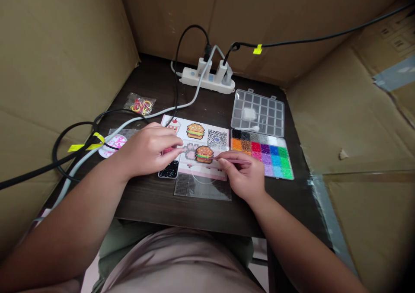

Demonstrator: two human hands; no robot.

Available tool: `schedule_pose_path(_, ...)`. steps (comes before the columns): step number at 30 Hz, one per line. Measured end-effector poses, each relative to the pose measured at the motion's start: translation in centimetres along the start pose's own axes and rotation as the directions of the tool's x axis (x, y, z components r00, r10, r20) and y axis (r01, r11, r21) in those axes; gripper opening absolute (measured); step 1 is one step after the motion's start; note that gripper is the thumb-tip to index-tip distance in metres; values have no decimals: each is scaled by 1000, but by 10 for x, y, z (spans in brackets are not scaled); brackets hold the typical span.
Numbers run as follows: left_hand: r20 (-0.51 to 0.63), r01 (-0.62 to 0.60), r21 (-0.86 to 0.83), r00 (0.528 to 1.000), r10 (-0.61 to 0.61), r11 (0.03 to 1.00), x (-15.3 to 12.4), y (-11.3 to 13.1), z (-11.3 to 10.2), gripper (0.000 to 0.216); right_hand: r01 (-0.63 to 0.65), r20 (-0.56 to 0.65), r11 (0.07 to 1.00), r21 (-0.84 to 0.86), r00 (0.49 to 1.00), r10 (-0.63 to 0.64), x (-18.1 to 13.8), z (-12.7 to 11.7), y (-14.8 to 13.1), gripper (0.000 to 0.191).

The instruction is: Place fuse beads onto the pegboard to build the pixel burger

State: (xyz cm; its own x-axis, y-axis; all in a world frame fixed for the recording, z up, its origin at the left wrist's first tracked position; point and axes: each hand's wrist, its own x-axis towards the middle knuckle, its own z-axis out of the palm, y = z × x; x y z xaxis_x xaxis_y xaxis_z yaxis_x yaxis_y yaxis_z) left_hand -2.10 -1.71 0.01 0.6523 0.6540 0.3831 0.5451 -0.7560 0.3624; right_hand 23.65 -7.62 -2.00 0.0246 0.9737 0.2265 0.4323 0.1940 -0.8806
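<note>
My right hand (244, 174) is closed around slim pink tweezers (235, 160), their tip at the bead burger (204, 154) on a clear pegboard (202, 191). Pinkish and grey beadwork sits just left of that burger. Under the pegboard lies a printed pattern sheet (210, 126) with a burger picture and a QR code. My left hand (152, 148) hovers at the pegboard's left side, thumb and forefinger slightly apart, with red beads showing between them. Below it is a small tray of black beads (168, 169), partly hidden by the hand.
A sorted bead box (266, 154) stands on the right, its clear lid (257, 111) folded back. Behind are a white power strip (207, 81) and looping cables. At left lie a bag of colourful rings (141, 105) and a pink-and-white disc (113, 146). Cardboard walls surround the table.
</note>
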Motion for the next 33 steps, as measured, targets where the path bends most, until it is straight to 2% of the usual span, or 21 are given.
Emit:
schedule_pose_path(10,-10,-23,13,1000,23,1000,0,-1,0,21,-41,12,998,50,999,40,0,-2,-1,6)
schedule_pose_path(33,0,0,17,1000,0,1000,-1,0,-1,23,-29,18,1000,3,999,29,1,-2,1,7)
